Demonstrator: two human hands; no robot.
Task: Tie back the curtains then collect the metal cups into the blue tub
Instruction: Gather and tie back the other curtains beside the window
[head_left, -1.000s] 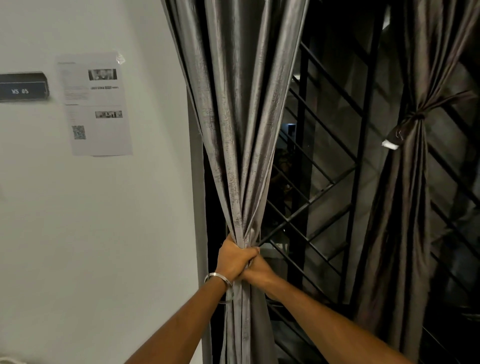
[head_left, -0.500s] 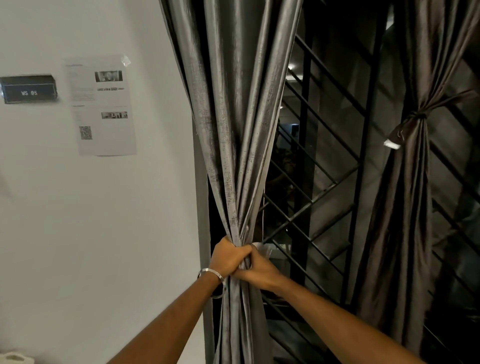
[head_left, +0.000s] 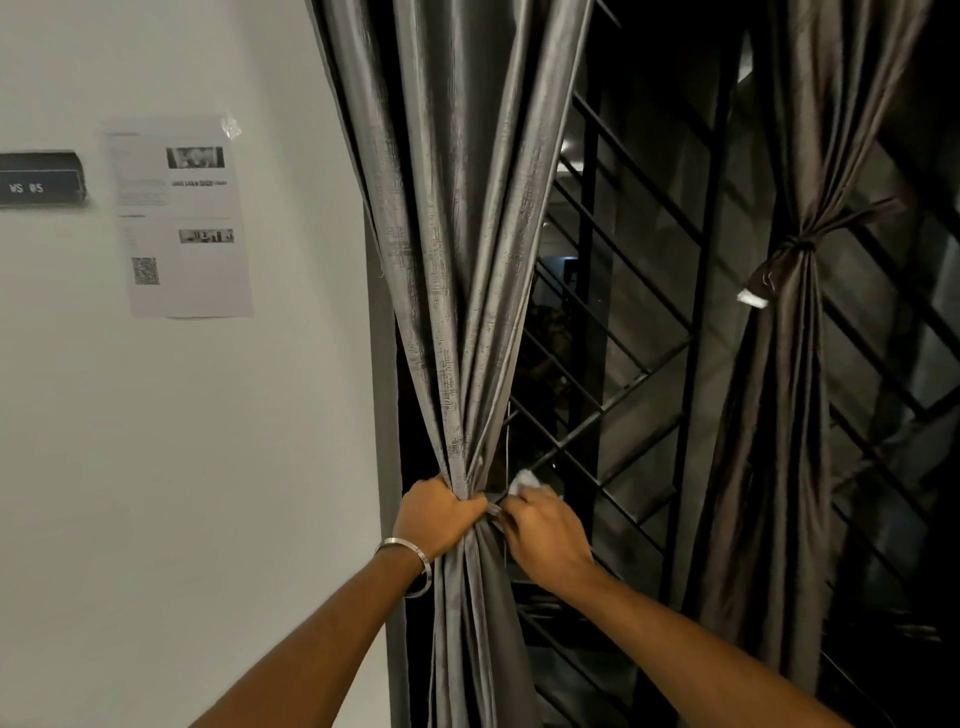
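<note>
A grey satin curtain (head_left: 457, 249) hangs beside the white wall, gathered into a tight bunch at waist height. My left hand (head_left: 434, 514), with a metal bangle on its wrist, is clenched around that bunch from the left. My right hand (head_left: 545, 530) sits just to the right of the bunch and pinches a tie-back strap with a white end (head_left: 524, 479). A second, darker curtain (head_left: 779, 415) on the right is bound by a knotted tie-back (head_left: 792, 249) with a white tag. No metal cups and no blue tub are in view.
A black metal window grille (head_left: 623, 364) with diagonal bars stands behind the curtains. On the white wall to the left hang a printed sheet with a QR code (head_left: 179, 218) and a dark nameplate (head_left: 39, 179).
My right hand has come off the bunch and moved right, drawing out the strap's white end. My left hand keeps its grip. The view has shifted slightly.
</note>
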